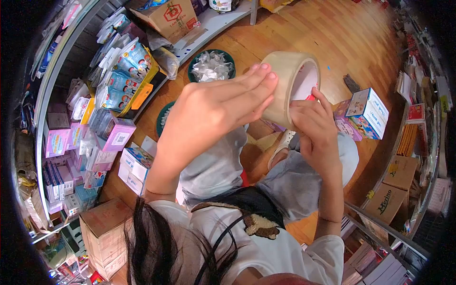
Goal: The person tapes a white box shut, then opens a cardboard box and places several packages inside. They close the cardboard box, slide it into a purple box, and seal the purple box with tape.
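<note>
A wide roll of clear packing tape (279,88) is raised in front of me, its white cardboard core facing right. My right hand (314,124) grips the roll's near rim, with fingers reaching into the core. Against its left side rests my left hand (223,102), the fingers long and close together with their tips on the tape. The left thumb is hidden behind the hand. Whether a loose tape end is lifted cannot be made out. Below the hands are my knees in light grey trousers (209,164).
A green tub (232,58) of clear plastic pieces stands on the wooden floor, with another partly hidden nearby. Small printed boxes (368,114) sit right of my knee. Stocked shelves curve along both sides, and a cardboard carton (107,216) stands at lower left.
</note>
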Demonstrator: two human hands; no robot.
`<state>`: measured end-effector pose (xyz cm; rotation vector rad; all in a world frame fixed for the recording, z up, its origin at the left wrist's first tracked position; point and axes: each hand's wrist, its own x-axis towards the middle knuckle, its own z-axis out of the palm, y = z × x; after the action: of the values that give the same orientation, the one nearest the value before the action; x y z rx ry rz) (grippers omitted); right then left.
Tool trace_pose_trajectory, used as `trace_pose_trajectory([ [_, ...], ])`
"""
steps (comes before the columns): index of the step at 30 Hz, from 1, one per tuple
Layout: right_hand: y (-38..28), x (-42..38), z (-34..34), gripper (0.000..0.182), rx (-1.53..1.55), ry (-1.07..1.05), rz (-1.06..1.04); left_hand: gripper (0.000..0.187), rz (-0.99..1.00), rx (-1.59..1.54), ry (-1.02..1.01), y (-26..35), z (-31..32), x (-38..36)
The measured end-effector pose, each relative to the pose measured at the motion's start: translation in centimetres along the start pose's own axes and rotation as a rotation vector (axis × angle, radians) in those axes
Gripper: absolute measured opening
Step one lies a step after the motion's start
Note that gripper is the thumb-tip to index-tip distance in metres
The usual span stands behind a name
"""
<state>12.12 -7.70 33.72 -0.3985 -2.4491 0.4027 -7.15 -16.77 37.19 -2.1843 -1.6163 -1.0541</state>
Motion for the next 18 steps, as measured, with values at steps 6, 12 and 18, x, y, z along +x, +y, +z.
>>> trace_pose_trajectory([
  [6,-0.16,-0.15,-0.19,0.032,-0.059,-0.026,-0.024,0.038,0.07,-0.007,-0.026,-0.06,-0.67,-0.15],
  [12,-0.01,-0.35,-0.08,0.035,-0.032,-0.032,-0.025,0.041,0.07,0.019,-0.016,0.02,-0.35,-0.48],
  [18,0.0,-0.4,-0.14,0.039,0.023,-0.068,0.004,0.042,0.057,0.029,-0.053,-0.2,-0.04,-0.72],
])
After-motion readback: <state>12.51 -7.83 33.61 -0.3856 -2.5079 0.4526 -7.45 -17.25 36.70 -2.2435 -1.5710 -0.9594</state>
